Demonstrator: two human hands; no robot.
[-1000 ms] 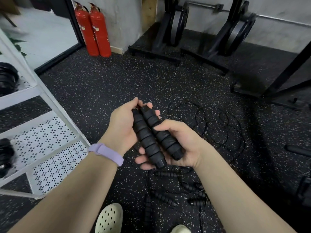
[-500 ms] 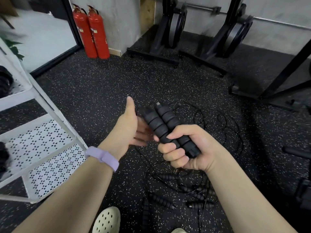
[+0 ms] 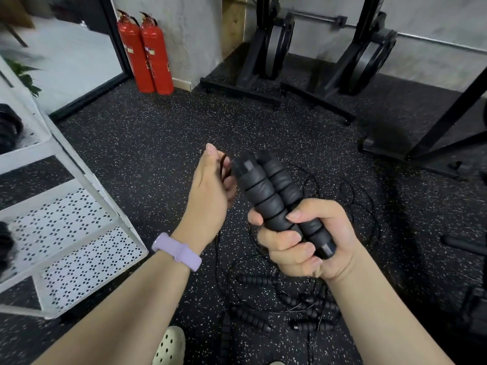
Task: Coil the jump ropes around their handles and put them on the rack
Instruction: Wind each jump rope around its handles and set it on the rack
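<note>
Starting to wrap the rope
R hand (image 3: 303, 241) squeezes both handles (image 3: 274, 196) tight – L hand (image 3: 210, 188) pinches the cord (image 3: 226, 164). Loose cord could slip & tangle w/ floor ropes (image 3: 284, 304).

Ribbed matt black foam on the two handles (image 3: 274, 196), slightly creased, with hard, faintly shiny plastic caps at the ends. Thin dark cord (image 3: 224, 166), smooth and a little glossy. Matt black rubber floor (image 3: 147, 143), grainy, flecked with white. White-painted metal on the rack (image 3: 79, 175), with perforated sheet shelves, the paint matt. Glossy red painted metal on the two fire extinguishers (image 3: 147, 54). Soft, smooth lilac wristband (image 3: 176, 251), silicone by its look. Pale cream perforated foam clog (image 3: 170, 346). Rough grey concrete wall (image 3: 189, 35).
</note>
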